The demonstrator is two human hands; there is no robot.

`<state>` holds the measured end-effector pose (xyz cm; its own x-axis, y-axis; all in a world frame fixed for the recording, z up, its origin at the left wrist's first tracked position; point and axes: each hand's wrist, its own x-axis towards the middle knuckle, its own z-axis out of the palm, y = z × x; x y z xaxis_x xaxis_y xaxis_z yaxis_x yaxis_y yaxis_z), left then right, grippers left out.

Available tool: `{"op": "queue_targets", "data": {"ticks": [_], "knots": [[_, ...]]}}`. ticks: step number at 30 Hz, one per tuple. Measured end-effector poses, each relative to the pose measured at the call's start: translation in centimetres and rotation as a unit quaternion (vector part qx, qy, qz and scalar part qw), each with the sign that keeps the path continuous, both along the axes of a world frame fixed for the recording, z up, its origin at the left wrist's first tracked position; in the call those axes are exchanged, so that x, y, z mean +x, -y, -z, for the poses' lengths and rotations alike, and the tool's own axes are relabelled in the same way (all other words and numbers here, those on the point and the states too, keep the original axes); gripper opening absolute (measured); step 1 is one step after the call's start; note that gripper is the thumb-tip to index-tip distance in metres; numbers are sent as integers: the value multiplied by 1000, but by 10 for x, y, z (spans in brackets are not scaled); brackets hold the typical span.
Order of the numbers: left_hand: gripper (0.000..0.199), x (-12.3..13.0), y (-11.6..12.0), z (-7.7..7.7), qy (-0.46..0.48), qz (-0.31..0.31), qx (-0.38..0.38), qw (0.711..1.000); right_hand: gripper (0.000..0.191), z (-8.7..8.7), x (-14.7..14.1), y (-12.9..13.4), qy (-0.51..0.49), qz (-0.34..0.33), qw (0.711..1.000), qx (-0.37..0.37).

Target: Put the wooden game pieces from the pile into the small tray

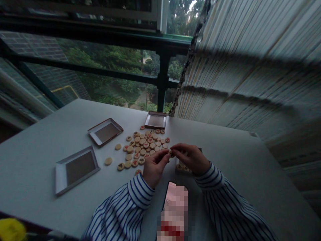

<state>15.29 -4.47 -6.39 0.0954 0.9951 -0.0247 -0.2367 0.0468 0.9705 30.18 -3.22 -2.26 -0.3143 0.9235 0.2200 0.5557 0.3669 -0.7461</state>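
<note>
Over the table, the fingertips of my left hand (153, 168) and my right hand (192, 156) meet around a small round Chinese chess piece (171, 154). Both hands are closed in a pinch, and the fingers cover much of the piece. Under my right hand sits a small box (178, 172) with several chess pieces (186, 168) inside, partly hidden by that hand. A loose heap of round wooden chess pieces (146, 145) spreads just beyond my left hand, some showing red or black characters and others plain.
At the left lie an open grey tray or lid (58, 179) and a brown-edged one (95, 139). Another (146, 123) is near the window (112, 60). A phone (173, 197) rests on the white table (37, 167) between my forearms. Blinds (238, 67) hang at the right.
</note>
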Motion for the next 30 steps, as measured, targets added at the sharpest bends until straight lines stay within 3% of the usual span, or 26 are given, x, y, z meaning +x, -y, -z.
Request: {"op": "queue_targets", "data": {"ticks": [12,30], "knots": [[35,3,1,7,20,6,-8,1000,18,0,0,0,-15,22,1000,9],[30,-1,-2,0,9,-33,-32,999,19,1,2,0,-16,10,1000,-6]]}}
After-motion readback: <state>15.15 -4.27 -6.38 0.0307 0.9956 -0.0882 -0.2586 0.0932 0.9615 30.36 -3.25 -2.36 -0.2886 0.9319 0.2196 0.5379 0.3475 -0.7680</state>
